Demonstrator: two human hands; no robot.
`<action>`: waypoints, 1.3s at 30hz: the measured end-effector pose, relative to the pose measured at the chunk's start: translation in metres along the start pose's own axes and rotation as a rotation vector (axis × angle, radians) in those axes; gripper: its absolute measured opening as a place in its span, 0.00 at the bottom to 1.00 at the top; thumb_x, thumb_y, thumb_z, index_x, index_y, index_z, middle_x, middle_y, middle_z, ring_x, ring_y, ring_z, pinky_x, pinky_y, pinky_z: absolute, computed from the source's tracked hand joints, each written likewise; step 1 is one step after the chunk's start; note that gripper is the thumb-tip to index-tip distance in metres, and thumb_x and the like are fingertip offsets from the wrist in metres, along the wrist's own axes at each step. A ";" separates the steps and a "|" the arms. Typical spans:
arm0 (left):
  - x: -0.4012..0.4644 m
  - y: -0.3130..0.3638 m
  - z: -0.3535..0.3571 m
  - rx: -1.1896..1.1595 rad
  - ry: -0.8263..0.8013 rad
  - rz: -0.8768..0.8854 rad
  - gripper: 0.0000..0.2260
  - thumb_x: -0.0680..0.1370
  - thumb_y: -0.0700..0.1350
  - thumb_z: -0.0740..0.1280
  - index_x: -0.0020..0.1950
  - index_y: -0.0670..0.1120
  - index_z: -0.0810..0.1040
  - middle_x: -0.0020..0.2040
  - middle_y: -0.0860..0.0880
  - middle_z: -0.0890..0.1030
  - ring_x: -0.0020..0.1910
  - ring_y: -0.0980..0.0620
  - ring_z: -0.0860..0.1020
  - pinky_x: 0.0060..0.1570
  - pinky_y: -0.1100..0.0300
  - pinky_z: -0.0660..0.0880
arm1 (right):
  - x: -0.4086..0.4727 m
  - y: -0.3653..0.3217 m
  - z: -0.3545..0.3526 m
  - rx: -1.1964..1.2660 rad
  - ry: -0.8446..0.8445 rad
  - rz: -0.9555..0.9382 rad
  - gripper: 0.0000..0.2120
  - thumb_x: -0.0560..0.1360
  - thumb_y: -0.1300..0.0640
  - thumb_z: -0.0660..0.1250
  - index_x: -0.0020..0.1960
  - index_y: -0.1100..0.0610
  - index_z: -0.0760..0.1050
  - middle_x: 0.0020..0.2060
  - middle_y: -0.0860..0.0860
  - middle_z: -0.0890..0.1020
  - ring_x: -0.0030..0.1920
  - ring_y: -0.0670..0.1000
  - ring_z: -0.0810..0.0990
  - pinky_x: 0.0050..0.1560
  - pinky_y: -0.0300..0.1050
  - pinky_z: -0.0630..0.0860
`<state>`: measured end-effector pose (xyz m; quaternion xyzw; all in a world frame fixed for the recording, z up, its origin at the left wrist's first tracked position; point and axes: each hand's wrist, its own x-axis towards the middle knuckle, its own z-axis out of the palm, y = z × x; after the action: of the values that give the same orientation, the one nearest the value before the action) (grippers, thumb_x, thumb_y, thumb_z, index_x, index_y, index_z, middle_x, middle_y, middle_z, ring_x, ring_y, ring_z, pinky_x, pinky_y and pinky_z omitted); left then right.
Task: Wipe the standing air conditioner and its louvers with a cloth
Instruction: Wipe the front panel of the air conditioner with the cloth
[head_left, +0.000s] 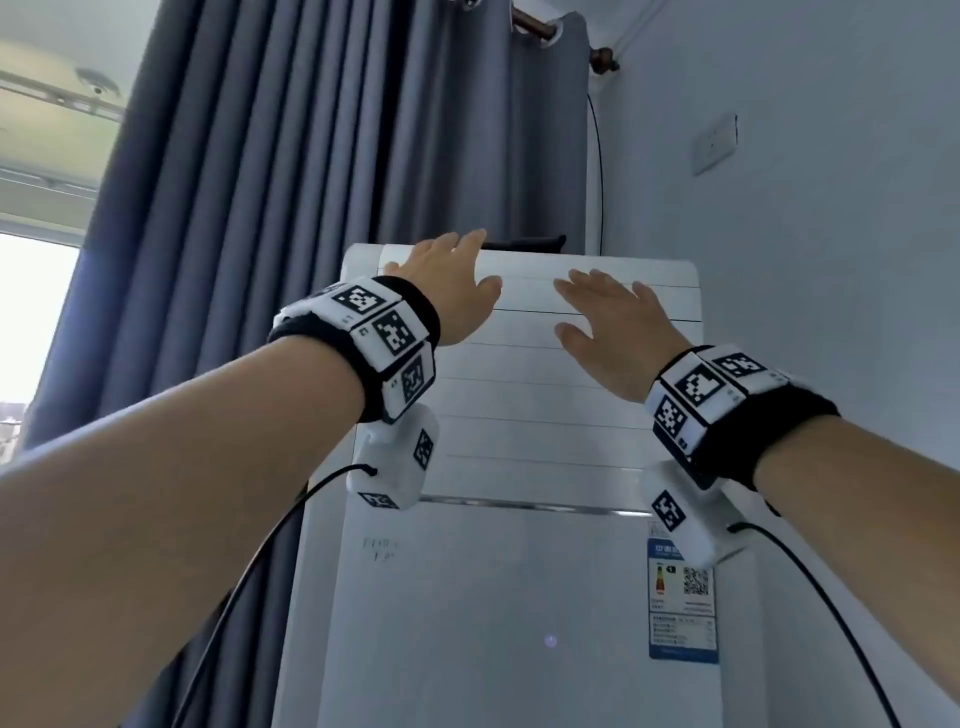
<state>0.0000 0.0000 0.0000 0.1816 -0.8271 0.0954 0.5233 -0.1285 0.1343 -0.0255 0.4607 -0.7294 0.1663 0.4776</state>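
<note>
Atop the air conditioner (519, 571) lies a dark cloth (524, 243), stretched sideways, just beyond the flat, empty left hand (449, 283); the right hand (613, 332), also spread, rests lower on the louvers (519, 395).

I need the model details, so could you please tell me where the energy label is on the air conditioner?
In the head view, the energy label sits on the lower front panel's right edge, below the louvers and just under the right hand's wrist.
</note>
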 end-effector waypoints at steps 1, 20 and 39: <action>0.006 -0.006 0.003 0.005 -0.017 -0.002 0.26 0.79 0.55 0.53 0.75 0.50 0.54 0.76 0.49 0.59 0.74 0.47 0.57 0.68 0.42 0.59 | 0.008 0.000 0.006 0.007 0.000 0.016 0.24 0.80 0.51 0.50 0.75 0.53 0.51 0.76 0.49 0.51 0.75 0.49 0.47 0.74 0.52 0.42; 0.163 -0.004 0.043 0.108 -0.312 -0.018 0.21 0.81 0.46 0.54 0.74 0.44 0.58 0.73 0.44 0.65 0.71 0.43 0.65 0.68 0.55 0.61 | 0.190 0.036 0.024 0.126 -0.188 0.185 0.26 0.78 0.63 0.53 0.75 0.52 0.52 0.75 0.53 0.58 0.72 0.55 0.60 0.69 0.43 0.58; 0.079 -0.013 0.017 -0.398 0.130 0.139 0.07 0.78 0.47 0.62 0.51 0.48 0.79 0.43 0.49 0.77 0.47 0.48 0.76 0.44 0.62 0.67 | 0.090 0.010 -0.002 0.202 0.241 -0.006 0.09 0.80 0.59 0.54 0.51 0.61 0.71 0.45 0.59 0.75 0.44 0.56 0.72 0.41 0.45 0.63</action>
<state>-0.0394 -0.0335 0.0638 0.0108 -0.8047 -0.0222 0.5932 -0.1461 0.0948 0.0535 0.4852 -0.6451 0.2916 0.5132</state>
